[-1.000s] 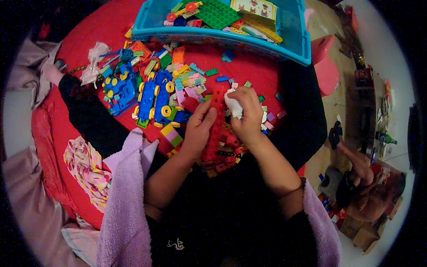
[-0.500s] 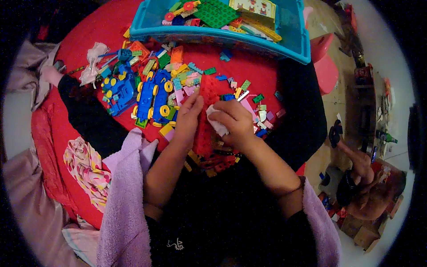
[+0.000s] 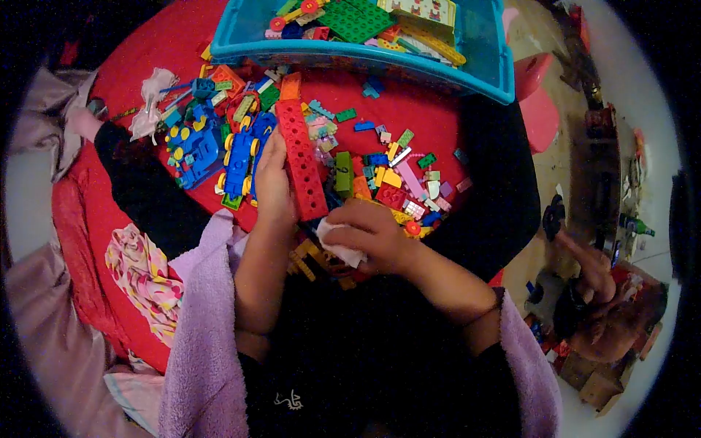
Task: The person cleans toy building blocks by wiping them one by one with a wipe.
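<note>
My left hand [image 3: 276, 186] grips a long red building block [image 3: 300, 157] by its left side, its row of round openings facing up. In my right hand [image 3: 376, 237] is a crumpled white cloth or tissue [image 3: 339, 244], held just below the block's near end; whether it touches the block I cannot tell. A blue toy car base with yellow wheels [image 3: 241, 157] lies left of my left hand. A green block [image 3: 343, 174] with a mark on it and many small colourful bricks [image 3: 409, 175] lie to the right of the red block.
A blue plastic bin [image 3: 358, 55] holding a green baseplate [image 3: 358, 20] and other pieces stands at the far side of the red cloth [image 3: 416, 109]. Patterned fabric [image 3: 142, 277] lies at left. Another person [image 3: 602, 314] sits at far right, near cardboard boxes [image 3: 599, 383].
The red block has turned and moved left, showing its holed face instead of a blurred side. My right hand with the white cloth has moved down and off the block's middle.
</note>
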### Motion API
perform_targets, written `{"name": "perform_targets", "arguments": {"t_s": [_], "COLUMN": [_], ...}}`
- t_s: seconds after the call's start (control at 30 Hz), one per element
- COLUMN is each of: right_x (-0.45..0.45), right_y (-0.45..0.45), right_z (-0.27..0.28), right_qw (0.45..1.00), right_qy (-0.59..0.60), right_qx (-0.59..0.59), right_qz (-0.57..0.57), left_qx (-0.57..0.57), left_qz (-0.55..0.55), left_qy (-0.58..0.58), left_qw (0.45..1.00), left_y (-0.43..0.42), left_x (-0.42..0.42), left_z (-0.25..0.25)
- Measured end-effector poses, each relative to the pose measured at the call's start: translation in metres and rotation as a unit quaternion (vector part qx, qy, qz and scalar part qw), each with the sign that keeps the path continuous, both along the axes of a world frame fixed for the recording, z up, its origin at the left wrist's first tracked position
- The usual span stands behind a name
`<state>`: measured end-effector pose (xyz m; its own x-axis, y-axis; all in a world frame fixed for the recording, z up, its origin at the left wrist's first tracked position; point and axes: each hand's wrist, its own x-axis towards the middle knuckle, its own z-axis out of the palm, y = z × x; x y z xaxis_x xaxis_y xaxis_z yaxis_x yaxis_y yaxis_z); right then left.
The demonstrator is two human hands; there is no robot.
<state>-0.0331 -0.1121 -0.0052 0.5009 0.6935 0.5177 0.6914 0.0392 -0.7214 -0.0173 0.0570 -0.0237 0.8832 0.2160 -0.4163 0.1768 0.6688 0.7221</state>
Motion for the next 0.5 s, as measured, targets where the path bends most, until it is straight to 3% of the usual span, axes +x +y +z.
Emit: {"name": "perform_targets", "arguments": {"t_s": [0.07,0.17,0.27,0.37,0.5], "right_x": [-0.001,-0.004,-0.008,0.008,0.011], "right_y": [0.0,0.006,0.006,-0.006,-0.008], "right_z": [-0.001,-0.003,-0.012,-0.012,-0.001], "right_qw": [0.999,0.999,0.994,0.982,0.992], "right_qy": [0.03,-0.023,0.008,0.035,0.031], "right_qx": [0.012,-0.028,-0.026,-0.049,0.006], "right_qz": [-0.042,-0.041,-0.103,-0.18,-0.119], "left_qx": [0.032,0.067,0.003,0.036,0.017], "left_qz": [0.051,0.067,0.066,0.047,0.02], "left_qy": [-0.017,-0.002,-0.026,-0.021,-0.017], "left_qw": [0.998,0.995,0.997,0.998,0.999], "left_y": [-0.006,-0.015,-0.009,0.005,-0.005], "left_x": [0.002,-0.001,-0.002,-0.006,-0.007], "left_z": [0.002,0.007,0.007,0.003,0.017]}}
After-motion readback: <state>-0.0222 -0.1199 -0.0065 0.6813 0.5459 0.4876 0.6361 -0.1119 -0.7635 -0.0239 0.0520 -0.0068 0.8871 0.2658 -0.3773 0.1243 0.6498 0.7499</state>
